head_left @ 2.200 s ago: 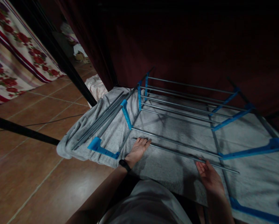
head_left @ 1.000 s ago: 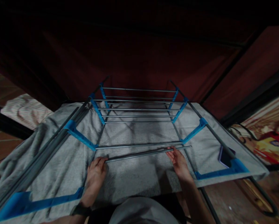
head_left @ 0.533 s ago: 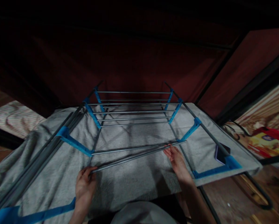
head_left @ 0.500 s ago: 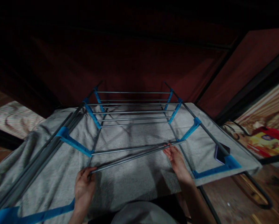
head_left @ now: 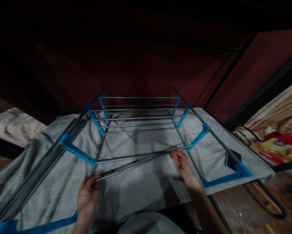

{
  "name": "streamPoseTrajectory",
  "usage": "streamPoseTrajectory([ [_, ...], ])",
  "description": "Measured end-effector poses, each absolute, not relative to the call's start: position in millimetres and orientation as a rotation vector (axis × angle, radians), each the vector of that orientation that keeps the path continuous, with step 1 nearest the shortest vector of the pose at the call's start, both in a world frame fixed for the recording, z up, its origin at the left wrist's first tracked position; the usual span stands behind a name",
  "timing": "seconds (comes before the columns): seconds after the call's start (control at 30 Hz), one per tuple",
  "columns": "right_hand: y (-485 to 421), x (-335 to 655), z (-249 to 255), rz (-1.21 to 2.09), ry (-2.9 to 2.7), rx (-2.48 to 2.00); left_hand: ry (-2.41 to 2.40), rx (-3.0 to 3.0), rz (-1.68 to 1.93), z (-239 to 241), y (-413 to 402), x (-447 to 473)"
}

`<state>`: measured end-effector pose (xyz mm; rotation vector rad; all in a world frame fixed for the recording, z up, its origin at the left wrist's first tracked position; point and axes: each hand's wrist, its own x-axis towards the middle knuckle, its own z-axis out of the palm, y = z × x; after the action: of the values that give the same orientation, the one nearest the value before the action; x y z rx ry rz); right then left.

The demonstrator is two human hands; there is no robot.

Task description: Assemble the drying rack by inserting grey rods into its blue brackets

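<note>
Metal rod (head_left: pixel 136 165) slants over the blanket (head_left: pixel 141 191); left hand (head_left: pixel 87 195) grips its left end, right hand (head_left: pixel 183 163) pinches it near a blue bracket (head_left: pixel 199 137).

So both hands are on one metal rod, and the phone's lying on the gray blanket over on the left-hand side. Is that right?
Not quite: the phone lies on the right-hand side, beyond the right hand, as the head view shows. The left hand and right hand are both on one metal rod, and the phone is on the gray blanket.
</note>
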<state>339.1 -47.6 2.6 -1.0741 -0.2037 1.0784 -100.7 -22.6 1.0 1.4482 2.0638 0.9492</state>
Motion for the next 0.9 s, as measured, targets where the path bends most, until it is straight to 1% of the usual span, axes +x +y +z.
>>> streamPoseTrajectory([
  [0.4, -46, 342, 4, 1.077, -0.187, -1.074, 2.088, 1.368, 0.937, -4, -17, -101],
  [0.57, -47, 344, 6, 1.084, -0.184, -1.071, 2.012, 1.199, 1.142, -2, -14, -99],
  [0.77, -43, 346, 4, 1.080, -0.170, -1.086, 1.729, 0.772, 1.467, 1, -14, -96],
  [0.9, -46, 349, 2, 1.081, -0.188, -1.110, 1.534, 0.632, 1.546, 15, -19, -89],
])
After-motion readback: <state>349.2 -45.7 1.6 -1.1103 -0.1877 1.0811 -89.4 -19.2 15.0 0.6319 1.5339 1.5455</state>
